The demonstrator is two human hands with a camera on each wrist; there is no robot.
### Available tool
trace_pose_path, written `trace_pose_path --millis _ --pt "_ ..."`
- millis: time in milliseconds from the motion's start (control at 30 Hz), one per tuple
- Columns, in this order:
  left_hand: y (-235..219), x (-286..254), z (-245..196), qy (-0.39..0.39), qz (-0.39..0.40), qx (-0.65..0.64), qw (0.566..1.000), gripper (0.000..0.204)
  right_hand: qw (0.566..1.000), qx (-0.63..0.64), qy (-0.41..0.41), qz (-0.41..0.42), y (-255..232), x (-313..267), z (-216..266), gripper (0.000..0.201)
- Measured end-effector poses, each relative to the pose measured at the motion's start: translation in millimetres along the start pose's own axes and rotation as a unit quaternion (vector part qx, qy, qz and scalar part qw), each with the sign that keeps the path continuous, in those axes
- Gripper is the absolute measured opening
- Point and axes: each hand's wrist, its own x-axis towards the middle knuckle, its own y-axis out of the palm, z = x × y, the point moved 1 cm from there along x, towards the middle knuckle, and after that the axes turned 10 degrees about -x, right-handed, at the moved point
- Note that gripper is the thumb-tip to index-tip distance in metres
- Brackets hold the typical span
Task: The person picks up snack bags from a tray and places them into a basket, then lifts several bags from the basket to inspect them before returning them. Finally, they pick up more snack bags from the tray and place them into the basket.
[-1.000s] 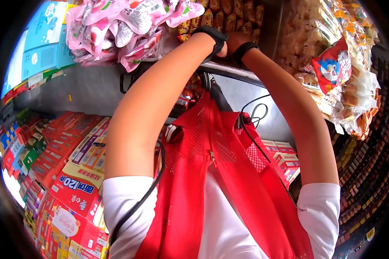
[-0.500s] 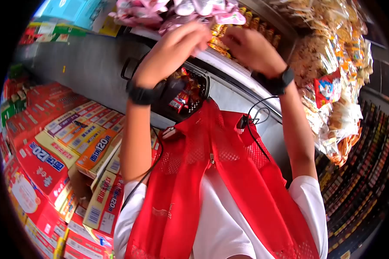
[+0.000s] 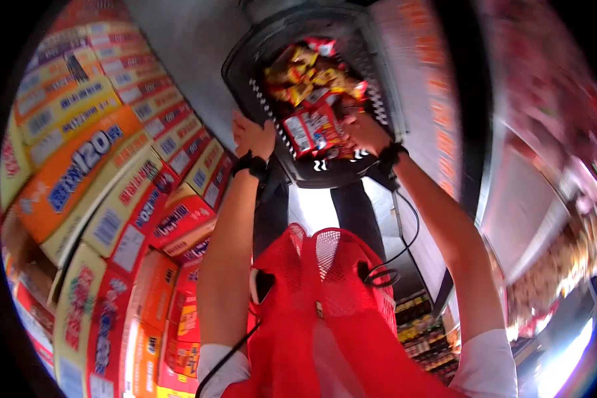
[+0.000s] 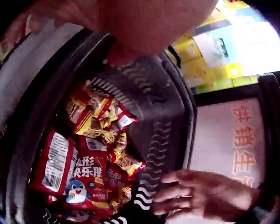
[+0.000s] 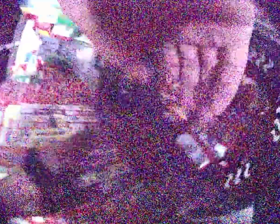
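The right hand point(image 3: 368, 134) reaches over the right rim of the black basket point(image 3: 325, 179), its fingers loosely bent and grasping nothing that shows. The left hand point(image 3: 252, 136) is at the basket's left rim, relaxed and empty; whether it touches the rim I cannot tell. The right wrist view is too grainy to add much.

The step in hand looks like leaving or arranging snacks in the basket. As I judge it, a next move calls for lifting both hands clear of the rim, or closing the right fingers on a packet if one needs shifting.

Inside the basket, red snack packets point(image 4: 86, 163) lie at the end nearest the person, one with a blue cartoon whale, another showing a barcode label. Smaller gold-and-red wrapped snacks point(image 4: 102, 114) are heaped next to them, towards the basket's far end. The side walls have wavy slots, and part of the floor is bare.

Left of the basket are stacked instant-noodle cartons point(image 3: 79, 169), some marked 120; right of it is a pale panel with orange characters point(image 3: 431, 93), and beyond that blurred pink packages point(image 3: 550, 86).
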Motion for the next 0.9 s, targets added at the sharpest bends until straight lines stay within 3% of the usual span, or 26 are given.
trace_pose_path --millis 67,100,133,200,233,300,367,433,500,600,700,800,833,900 --pt "23.8 16.4 13.2 -0.049 0.012 -0.073 0.996 0.085 0.949 -0.246 -0.057 -0.189 21.0 98.9 -44.4 0.050" --pt "28.4 16.1 9.2 -0.080 0.045 -0.141 0.986 0.087 0.919 -0.303 -0.048 -0.249 27.4 126.8 -42.0 0.058" --pt "35.5 14.0 6.7 -0.072 0.025 -0.146 0.986 0.087 0.880 -0.359 -0.037 -0.307 31.3 144.5 -29.6 0.067" --pt "40.5 11.1 4.2 -0.052 -0.026 -0.159 0.986 0.089 0.888 -0.316 0.062 -0.328 40.9 171.0 -3.8 0.080" --pt "37.4 8.2 3.1 -0.045 -0.020 -0.154 0.987 0.090 0.866 -0.331 0.011 -0.375 48.2 209.6 -28.4 0.089" --pt "31.8 7.5 -1.4 -0.022 -0.013 -0.148 0.989 0.090 0.879 -0.298 0.075 -0.364 45.5 228.7 -28.0 0.088" --pt "31.2 10.7 -3.5 -0.011 -0.019 -0.122 0.992 0.090 0.890 -0.283 0.068 -0.351 34.8 238.1 -18.7 0.077" --pt "29.2 5.4 -1.0 -0.004 -0.015 -0.089 0.996 0.092 0.903 -0.288 0.004 -0.319 28.6 224.7 -18.5 0.060" --pt "28.4 9.0 -2.8 0.017 -0.021 -0.058 0.998 0.093 0.897 -0.216 -0.011 -0.386 29.2 214.9 -7.3 0.047" --pt "23.1 10.8 -7.8 -0.030 0.018 -0.055 0.998 0.096 0.852 -0.223 -0.260 -0.396 28.3 228.3 9.1 0.047" --pt "24.1 9.9 -6.2 -0.017 0.016 -0.060 0.998 0.097 0.792 -0.451 -0.258 -0.320 52.7 245.4 40.5 0.049" --pt "27.8 11.1 -3.2 -0.008 0.015 -0.060 0.998 0.098 0.725 -0.611 -0.170 -0.266 75.1 235.2 74.6 0.049" --pt "25.3 11.5 -4.3 -0.014 0.025 -0.071 0.997 0.098 0.786 -0.528 -0.176 -0.272 78.5 248.9 69.7 0.049" --pt "17.6 13.2 -7.4 -0.053 0.061 -0.058 0.995 0.098 0.801 -0.542 -0.096 -0.236 76.1 263.6 76.3 0.048"
